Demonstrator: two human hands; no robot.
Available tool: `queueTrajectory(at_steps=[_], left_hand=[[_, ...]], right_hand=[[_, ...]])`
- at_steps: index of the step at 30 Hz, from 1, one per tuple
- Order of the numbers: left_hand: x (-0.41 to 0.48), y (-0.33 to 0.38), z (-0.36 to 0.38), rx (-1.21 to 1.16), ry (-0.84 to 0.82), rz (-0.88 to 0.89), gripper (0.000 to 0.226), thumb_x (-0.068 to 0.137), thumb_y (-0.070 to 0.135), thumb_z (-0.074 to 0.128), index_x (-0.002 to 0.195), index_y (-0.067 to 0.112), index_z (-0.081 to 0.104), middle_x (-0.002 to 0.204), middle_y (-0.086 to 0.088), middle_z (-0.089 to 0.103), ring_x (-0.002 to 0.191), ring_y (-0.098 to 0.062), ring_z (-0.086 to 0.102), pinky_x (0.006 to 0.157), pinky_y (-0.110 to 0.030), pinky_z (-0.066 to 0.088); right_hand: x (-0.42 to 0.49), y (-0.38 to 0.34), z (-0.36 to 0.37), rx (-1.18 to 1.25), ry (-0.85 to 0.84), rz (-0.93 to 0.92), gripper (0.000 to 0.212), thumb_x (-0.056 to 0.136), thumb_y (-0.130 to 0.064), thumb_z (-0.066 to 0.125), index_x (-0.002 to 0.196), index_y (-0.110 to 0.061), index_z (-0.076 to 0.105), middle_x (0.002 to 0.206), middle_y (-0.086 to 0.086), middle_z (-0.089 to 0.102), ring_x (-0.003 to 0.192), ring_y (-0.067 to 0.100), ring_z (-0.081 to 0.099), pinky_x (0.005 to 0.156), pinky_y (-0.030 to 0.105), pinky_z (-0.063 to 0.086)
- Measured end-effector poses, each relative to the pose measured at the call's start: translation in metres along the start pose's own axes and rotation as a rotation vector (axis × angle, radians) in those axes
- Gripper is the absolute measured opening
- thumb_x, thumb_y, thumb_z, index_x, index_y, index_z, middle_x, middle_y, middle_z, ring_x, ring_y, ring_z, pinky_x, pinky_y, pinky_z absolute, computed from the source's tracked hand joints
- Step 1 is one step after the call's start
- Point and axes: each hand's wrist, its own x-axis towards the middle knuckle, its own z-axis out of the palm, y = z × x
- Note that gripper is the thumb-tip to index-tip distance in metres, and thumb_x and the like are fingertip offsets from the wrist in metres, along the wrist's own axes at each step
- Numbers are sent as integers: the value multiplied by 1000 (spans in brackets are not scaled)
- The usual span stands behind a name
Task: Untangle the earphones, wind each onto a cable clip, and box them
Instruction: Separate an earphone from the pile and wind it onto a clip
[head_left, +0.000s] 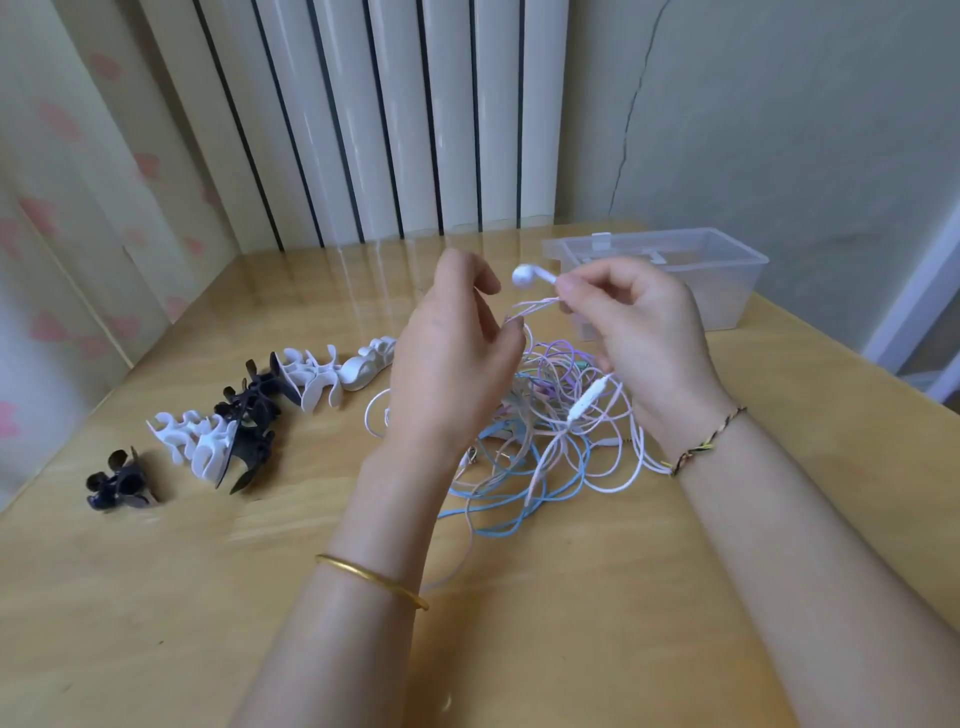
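Note:
A tangle of earphone cables (545, 447) in pink, blue and purple lies on the wooden table, partly hidden by my arms. My right hand (639, 332) pinches the stem of a white earbud (527, 274) raised above the pile. A white inline remote (587, 397) hangs under that hand. My left hand (457, 358) is lifted beside it, its fingers curled around the pale pink cable that runs from the earbud. A row of black and white cable clips (249, 415) lies to the left. A clear plastic box (691, 270) stands open at the back right.
The wooden table (182, 597) has a left edge by a patterned curtain (78, 234). A white ribbed panel (389, 119) and a wall stand behind the table. One black clip (118, 483) lies apart at the near left.

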Motion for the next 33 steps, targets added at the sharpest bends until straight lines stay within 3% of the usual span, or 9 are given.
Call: queueTrajectory(at_steps=[2, 6, 9, 17, 20, 23, 26, 30, 33], left_hand=[[1, -2, 1, -10, -56, 45, 21, 81, 6, 60, 87, 19, 45, 74, 1, 54, 72, -19, 53, 67, -38, 47], [3, -9, 2, 42, -171, 78, 33, 76, -8, 52, 76, 25, 49, 85, 9, 45, 82, -3, 49, 75, -14, 42], [4, -12, 1, 58, -230, 31, 42, 74, -9, 51, 69, 32, 44, 89, 9, 43, 82, -9, 53, 77, -19, 43], [5, -22, -4, 195, -174, -118, 27, 78, -8, 46, 93, 14, 48, 90, 0, 61, 85, -27, 54, 75, -40, 46], [8, -26, -10, 221, -94, -113, 29, 77, -10, 42, 94, 11, 53, 89, -1, 60, 85, -27, 53, 74, -36, 42], [10, -34, -12, 265, -69, -69, 34, 72, -13, 41, 93, 8, 58, 90, -5, 59, 87, -27, 52, 73, -33, 38], [12, -41, -15, 411, 20, -48, 26, 81, -7, 47, 96, 9, 61, 95, -9, 59, 92, -34, 53, 76, -38, 42], [10, -44, -18, 621, 67, -155, 16, 89, 22, 60, 102, 14, 61, 104, -10, 57, 103, -34, 49, 82, -40, 35], [13, -38, -18, 368, 29, -221, 19, 84, 35, 66, 89, 17, 60, 89, -3, 58, 95, -29, 53, 80, -39, 43]], right_hand=[[1, 0, -2, 141, 47, 108, 18, 90, -14, 61, 73, -17, 60, 71, -2, 58, 40, 0, 41, 50, 25, 38], [5, 2, -4, 263, 36, 218, 22, 96, -13, 51, 75, -12, 56, 66, 0, 55, 34, 8, 37, 43, 24, 36], [6, 2, -6, 260, 52, 224, 24, 97, -13, 48, 73, -12, 52, 66, 0, 54, 38, 6, 31, 36, 16, 27], [16, 4, -30, -212, 81, -33, 22, 86, -18, 65, 65, -23, 62, 42, -12, 51, 45, -1, 44, 57, 17, 41], [19, 5, -40, -371, -4, -43, 16, 76, -40, 72, 67, -27, 70, 48, -15, 53, 54, 4, 45, 60, 27, 37], [16, 0, -46, -512, -210, 50, 39, 55, -61, 74, 74, -27, 70, 49, -16, 50, 54, 4, 45, 59, 27, 39], [15, -7, -51, -462, -351, 57, 19, 66, -30, 83, 68, -21, 66, 57, -5, 49, 47, 1, 39, 49, 15, 31], [19, -4, -53, -239, -183, -9, 14, 80, -12, 73, 70, -19, 67, 64, 10, 48, 58, 9, 40, 54, 17, 33], [18, -7, -48, 114, -132, 82, 13, 88, -6, 62, 78, -14, 62, 69, 9, 58, 48, 3, 48, 46, 12, 39]])
